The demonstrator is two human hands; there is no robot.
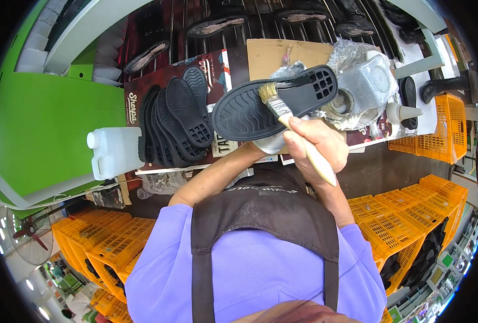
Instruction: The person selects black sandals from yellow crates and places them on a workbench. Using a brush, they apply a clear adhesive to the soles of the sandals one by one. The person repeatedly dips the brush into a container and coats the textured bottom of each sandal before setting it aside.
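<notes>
My left hand (270, 144), mostly hidden, holds up a black shoe sole (244, 116) from beneath, with something white showing at the hand. The sole tilts, its grid-patterned heel toward the upper right and its wavy-ribbed front at the lower left. Closed around a pale-handled paintbrush (313, 156), my right hand (323, 144) brings the yellowish bristles against the sole near its middle. A wet-looking shine shows on the sole beside the bristles. Left of it, several black soles (182, 110) lie overlapping in a row on dark red printed card.
A white jug (116, 152) stands at the left. To the right are a clear plastic container (369, 83), crumpled plastic film and a nozzle bottle (403, 113). Black boots (217, 21) lie across a rack behind. Orange crates (389, 220) stack on both sides below the bench.
</notes>
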